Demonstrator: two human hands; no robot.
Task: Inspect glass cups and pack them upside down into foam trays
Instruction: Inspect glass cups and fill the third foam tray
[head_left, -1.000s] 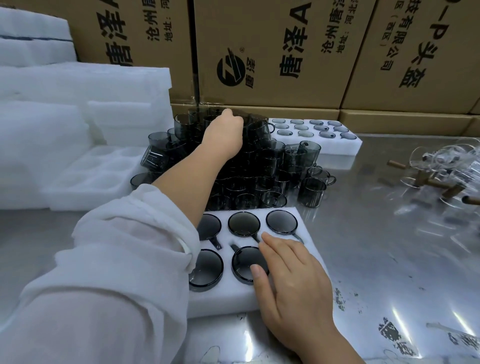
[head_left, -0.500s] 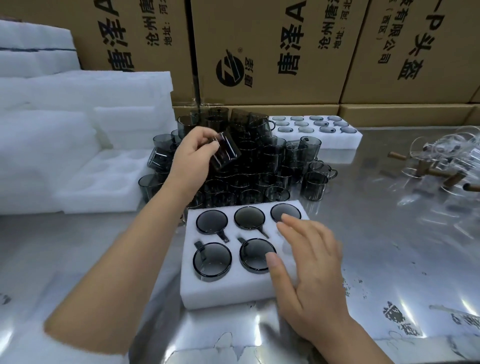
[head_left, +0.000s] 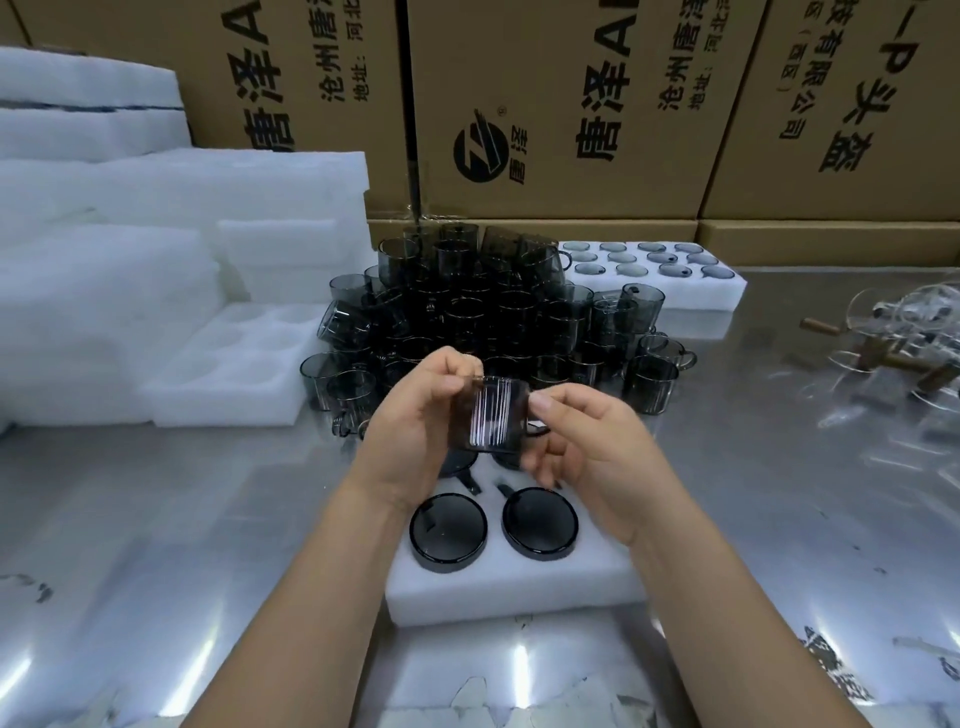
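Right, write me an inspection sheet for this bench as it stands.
Surface: shiny metal table, glare, scuffed patches near front edge.
Job's things: held cup; near foam tray with two upside-down cups in view; cup pile behind it; filled tray further back.
Clutter: clear glassware with wooden handles at right; empty foam tray at left.
Hands: left hand and right hand both grip the held cup above the near foam tray.
Cables: nothing seen.
Surroundings: cardboard boxes behind, stacked foam at left.
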